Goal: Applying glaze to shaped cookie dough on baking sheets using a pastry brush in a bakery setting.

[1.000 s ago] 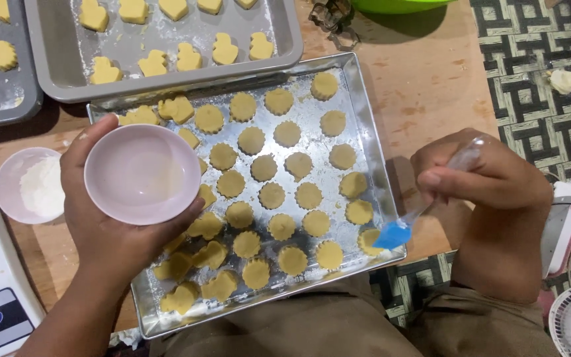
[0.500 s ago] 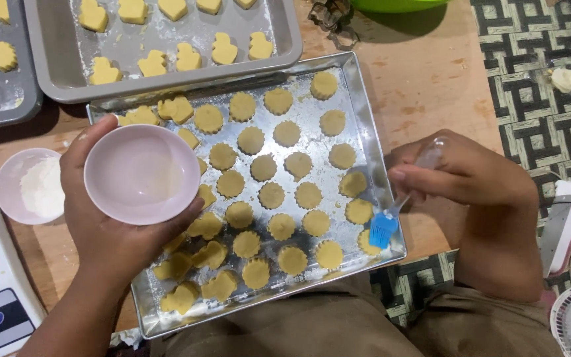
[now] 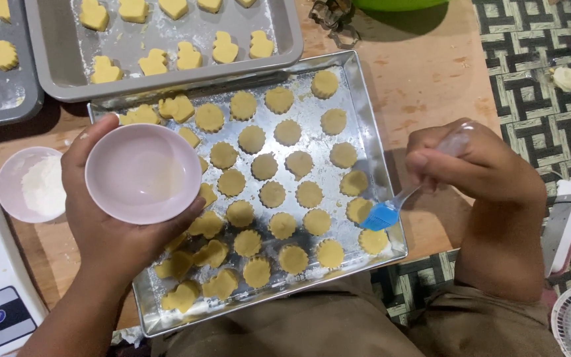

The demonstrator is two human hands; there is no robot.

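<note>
The small brush with the blue tip (image 3: 379,215) is moved a little left, onto a round yellow cookie at the shiny metal tray's (image 3: 373,125) right edge. It is pinched by the right hand (image 3: 477,165). The pale pink bowl (image 3: 143,173) is cupped in the left hand (image 3: 110,225) over the tray.

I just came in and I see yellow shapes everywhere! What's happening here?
A person is working over a shiny metal tray full of round, scalloped yellow dough pieces. Their left hand holds a small pink bowl above the tray. Their right hand holds a brush with a blue tip, which is down at the tray's right edge beside the dough. A grey tray with more cut shapes sits behind.
</note>
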